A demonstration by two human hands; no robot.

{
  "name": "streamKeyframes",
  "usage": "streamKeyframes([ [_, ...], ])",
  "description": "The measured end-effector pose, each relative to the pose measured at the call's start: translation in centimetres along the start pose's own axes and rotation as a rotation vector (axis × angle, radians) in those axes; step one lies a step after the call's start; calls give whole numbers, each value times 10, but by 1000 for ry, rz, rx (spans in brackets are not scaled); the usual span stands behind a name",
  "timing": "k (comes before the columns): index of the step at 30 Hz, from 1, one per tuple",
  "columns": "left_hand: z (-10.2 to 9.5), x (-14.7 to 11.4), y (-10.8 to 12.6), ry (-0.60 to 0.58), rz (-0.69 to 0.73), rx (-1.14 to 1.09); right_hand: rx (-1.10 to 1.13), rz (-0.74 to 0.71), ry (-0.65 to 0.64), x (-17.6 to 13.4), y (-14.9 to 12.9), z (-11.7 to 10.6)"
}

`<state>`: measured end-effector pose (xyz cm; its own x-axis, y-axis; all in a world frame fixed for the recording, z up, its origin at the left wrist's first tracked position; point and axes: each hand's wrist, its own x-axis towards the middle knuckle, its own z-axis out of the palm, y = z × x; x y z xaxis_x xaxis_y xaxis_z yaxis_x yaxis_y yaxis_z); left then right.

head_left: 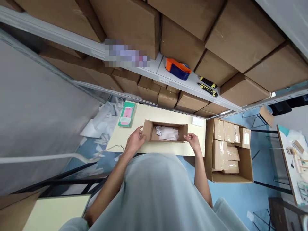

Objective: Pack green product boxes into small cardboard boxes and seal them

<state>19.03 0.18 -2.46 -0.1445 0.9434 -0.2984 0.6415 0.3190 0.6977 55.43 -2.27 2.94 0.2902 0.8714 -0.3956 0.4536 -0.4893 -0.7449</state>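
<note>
An opened small cardboard box [151, 131] sits on the pale yellow table in front of me. Inside it lies a white, wrapped or crumpled bundle [168, 133]; what it covers is hidden. My left hand [136, 140] grips the box's left end, with the thumb near its front corner. At the opposite end, my right hand [193, 141] has thumb and fingers closed on the right edge. A green box with a pink panel [127, 114] lies beyond my left hand. Behind my right hand is a small white box [198, 121].
A large carton [209, 150] of taped boxes stands right of the table [154, 112]. Overhead, a shelf [154, 69] carries cartons, an orange-and-blue tape dispenser [178, 69] and two yellow-black cutters [207, 89]. White scraps [101, 120] pile up at left, near a bent pale bar [48, 158].
</note>
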Motion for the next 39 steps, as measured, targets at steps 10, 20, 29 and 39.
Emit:
streamKeyframes([
  [10,-36,-5,-54,-161,-25,-272,-276,-196,16,29,-122,65],
  [20,-47,56,-98,198,-93,-82,-683,-410,-507,84,-239,250],
  [29,-27,99,-84,190,-275,-129,-891,-378,-613,104,-250,332],
  [39,-54,96,-123,102,-333,-395,-814,-390,-598,89,-247,285],
])
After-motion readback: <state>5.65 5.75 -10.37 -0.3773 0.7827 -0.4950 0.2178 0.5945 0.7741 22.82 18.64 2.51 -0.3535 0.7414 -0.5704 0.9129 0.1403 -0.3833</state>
